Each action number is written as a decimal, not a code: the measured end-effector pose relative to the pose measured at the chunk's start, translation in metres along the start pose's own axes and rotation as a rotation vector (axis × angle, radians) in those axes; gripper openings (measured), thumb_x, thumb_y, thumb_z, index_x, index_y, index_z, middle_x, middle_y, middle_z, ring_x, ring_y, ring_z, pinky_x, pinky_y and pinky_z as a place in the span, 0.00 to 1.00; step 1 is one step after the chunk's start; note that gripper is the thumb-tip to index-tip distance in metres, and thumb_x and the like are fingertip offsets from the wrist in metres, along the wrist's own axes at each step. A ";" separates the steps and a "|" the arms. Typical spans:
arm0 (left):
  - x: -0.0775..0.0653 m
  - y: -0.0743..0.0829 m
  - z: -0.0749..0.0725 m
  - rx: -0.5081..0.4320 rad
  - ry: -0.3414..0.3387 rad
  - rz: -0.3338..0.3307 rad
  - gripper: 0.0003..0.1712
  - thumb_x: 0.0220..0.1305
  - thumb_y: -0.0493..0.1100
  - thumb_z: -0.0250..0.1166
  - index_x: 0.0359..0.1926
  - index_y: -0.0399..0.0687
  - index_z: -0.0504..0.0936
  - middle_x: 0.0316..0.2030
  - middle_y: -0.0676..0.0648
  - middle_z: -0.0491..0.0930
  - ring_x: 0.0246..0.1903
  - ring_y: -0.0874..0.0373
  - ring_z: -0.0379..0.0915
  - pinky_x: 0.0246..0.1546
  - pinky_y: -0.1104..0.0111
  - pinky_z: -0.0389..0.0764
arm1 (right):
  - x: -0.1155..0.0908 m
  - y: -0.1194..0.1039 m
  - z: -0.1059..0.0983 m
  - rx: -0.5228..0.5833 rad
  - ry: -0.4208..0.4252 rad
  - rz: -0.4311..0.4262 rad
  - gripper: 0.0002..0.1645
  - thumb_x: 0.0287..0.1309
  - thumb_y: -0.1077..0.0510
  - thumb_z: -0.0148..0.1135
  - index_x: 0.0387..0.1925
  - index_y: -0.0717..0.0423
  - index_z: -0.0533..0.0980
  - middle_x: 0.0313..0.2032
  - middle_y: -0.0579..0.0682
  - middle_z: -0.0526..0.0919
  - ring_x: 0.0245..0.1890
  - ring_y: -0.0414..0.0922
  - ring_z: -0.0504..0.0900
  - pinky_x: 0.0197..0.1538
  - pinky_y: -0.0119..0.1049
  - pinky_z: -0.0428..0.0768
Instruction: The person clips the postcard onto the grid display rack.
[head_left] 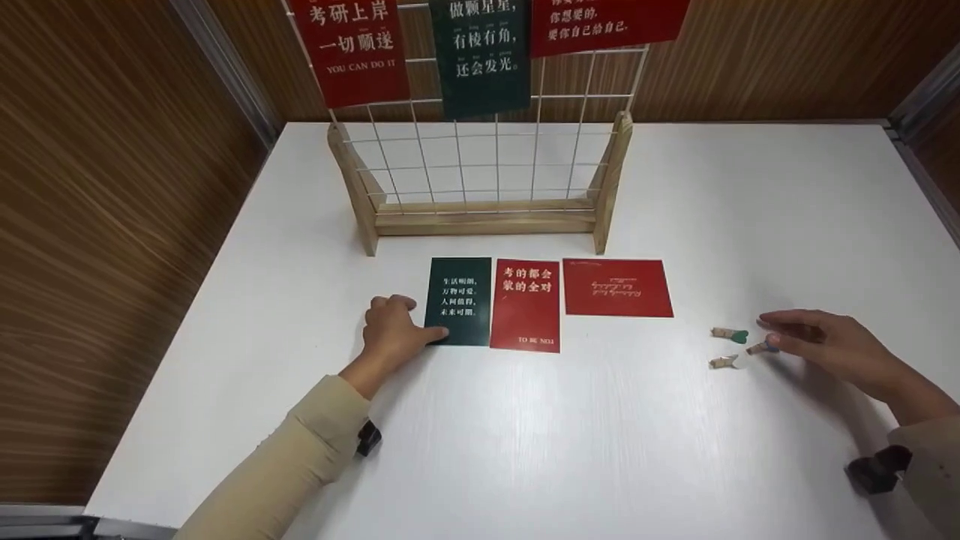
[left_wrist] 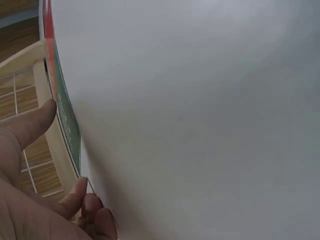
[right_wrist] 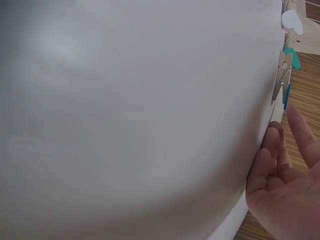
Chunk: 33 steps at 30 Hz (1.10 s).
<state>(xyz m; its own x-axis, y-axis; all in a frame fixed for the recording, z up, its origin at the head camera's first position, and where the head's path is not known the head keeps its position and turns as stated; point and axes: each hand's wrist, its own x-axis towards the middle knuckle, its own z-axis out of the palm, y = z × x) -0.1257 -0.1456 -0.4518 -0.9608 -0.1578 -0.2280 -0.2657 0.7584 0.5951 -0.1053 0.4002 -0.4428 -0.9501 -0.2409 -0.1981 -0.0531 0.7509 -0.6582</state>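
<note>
A dark green card (head_left: 459, 300) with white text lies flat on the white table. My left hand (head_left: 391, 330) is at its left side, thumb resting on the lower left corner and fingers on the table beside it. Over at the right, my right hand (head_left: 844, 349) has its thumb tip at the blue-ended wooden clothespin (head_left: 759, 348), with index finger and thumb apart. The right wrist view shows this clothespin (right_wrist: 281, 82) just beyond the fingertips. Close by lie a clothespin with a green heart (head_left: 727, 334) and one with a white heart (head_left: 724, 362).
Beside the green card lie an upright red card (head_left: 525, 315) and a sideways red card (head_left: 619, 287). Behind them stands a wire grid rack with a wooden base (head_left: 487, 223); red and green cards (head_left: 484, 64) hang on it. Wood-grain walls (head_left: 765, 67) enclose the table.
</note>
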 end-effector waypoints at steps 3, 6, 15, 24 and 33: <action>-0.002 -0.001 0.003 0.009 0.024 0.013 0.44 0.44 0.54 0.77 0.56 0.31 0.72 0.52 0.34 0.65 0.51 0.43 0.61 0.51 0.53 0.64 | -0.001 0.001 0.000 -0.006 0.007 0.008 0.26 0.63 0.46 0.60 0.58 0.56 0.74 0.52 0.46 0.77 0.43 0.24 0.72 0.39 0.27 0.72; -0.003 -0.001 0.006 0.012 0.037 0.023 0.45 0.42 0.55 0.78 0.55 0.31 0.72 0.51 0.35 0.65 0.51 0.43 0.59 0.53 0.52 0.62 | -0.001 0.001 0.001 -0.010 0.004 0.013 0.25 0.62 0.46 0.61 0.55 0.55 0.76 0.51 0.46 0.79 0.42 0.24 0.73 0.39 0.28 0.73; -0.004 0.000 0.011 0.036 0.058 0.026 0.44 0.41 0.53 0.79 0.55 0.33 0.73 0.52 0.36 0.64 0.52 0.44 0.58 0.53 0.52 0.60 | -0.002 0.003 0.000 -0.036 0.020 0.023 0.23 0.60 0.47 0.63 0.52 0.55 0.78 0.51 0.52 0.78 0.44 0.31 0.75 0.39 0.26 0.73; -0.006 0.002 0.012 0.029 0.040 0.034 0.40 0.44 0.49 0.77 0.55 0.30 0.73 0.52 0.36 0.63 0.52 0.44 0.57 0.53 0.53 0.59 | 0.001 0.005 0.003 -0.066 0.022 0.077 0.26 0.59 0.44 0.63 0.51 0.57 0.78 0.47 0.59 0.80 0.40 0.37 0.76 0.33 0.33 0.77; -0.009 0.008 0.013 -0.008 0.022 0.015 0.37 0.46 0.43 0.75 0.52 0.26 0.71 0.51 0.35 0.62 0.51 0.44 0.58 0.51 0.56 0.65 | 0.000 0.007 0.000 -0.032 0.034 0.080 0.21 0.58 0.46 0.65 0.45 0.57 0.79 0.39 0.48 0.82 0.34 0.33 0.75 0.31 0.32 0.75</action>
<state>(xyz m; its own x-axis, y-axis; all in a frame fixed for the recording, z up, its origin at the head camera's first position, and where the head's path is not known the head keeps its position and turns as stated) -0.1185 -0.1297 -0.4553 -0.9662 -0.1599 -0.2020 -0.2515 0.7556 0.6048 -0.1054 0.4051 -0.4473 -0.9615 -0.1589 -0.2241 0.0139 0.7866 -0.6174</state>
